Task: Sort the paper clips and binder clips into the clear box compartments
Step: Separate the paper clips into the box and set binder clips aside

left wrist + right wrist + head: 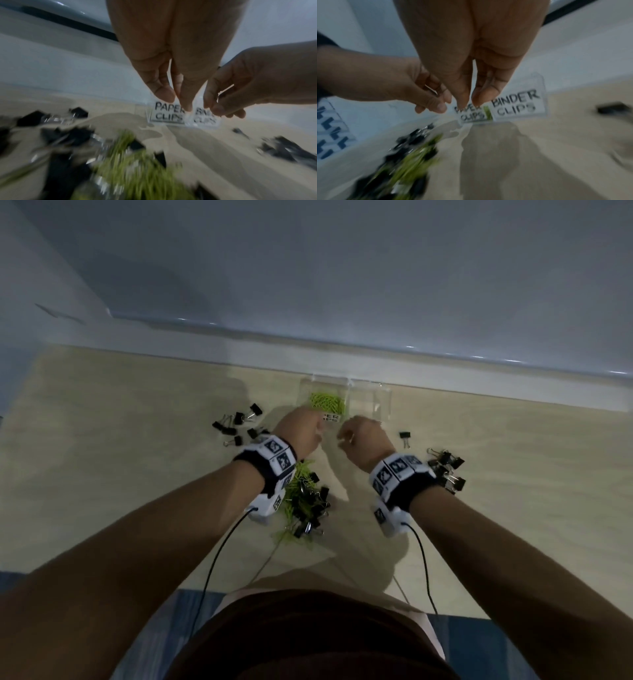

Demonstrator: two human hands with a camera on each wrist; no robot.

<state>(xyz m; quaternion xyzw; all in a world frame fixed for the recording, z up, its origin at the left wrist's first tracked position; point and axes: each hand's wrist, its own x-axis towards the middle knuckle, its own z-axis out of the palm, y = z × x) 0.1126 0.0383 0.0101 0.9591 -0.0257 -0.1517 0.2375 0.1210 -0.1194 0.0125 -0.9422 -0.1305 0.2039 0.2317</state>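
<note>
The clear box (383, 402) stands near the table's far edge. Green paper clips (325, 402) lie in its left compartment, labelled PAPER CLIPS (167, 114). The right one is labelled BINDER CLIPS (517, 105) and looks bare. My left hand (178, 101) hovers just in front of the box with thumb and fingertips drawn together. My right hand (469, 104) hovers beside it in the same pose. Nothing shows between either hand's fingertips, and blur hides anything small. A mixed pile of green paper clips and black binder clips (305, 501) lies under my left wrist.
Black binder clips lie in a loose group at the left (236, 422) and in a heap at the right (445, 470). A single binder clip (405, 438) sits between that heap and the box. A white ledge (342, 361) runs behind the table (102, 440).
</note>
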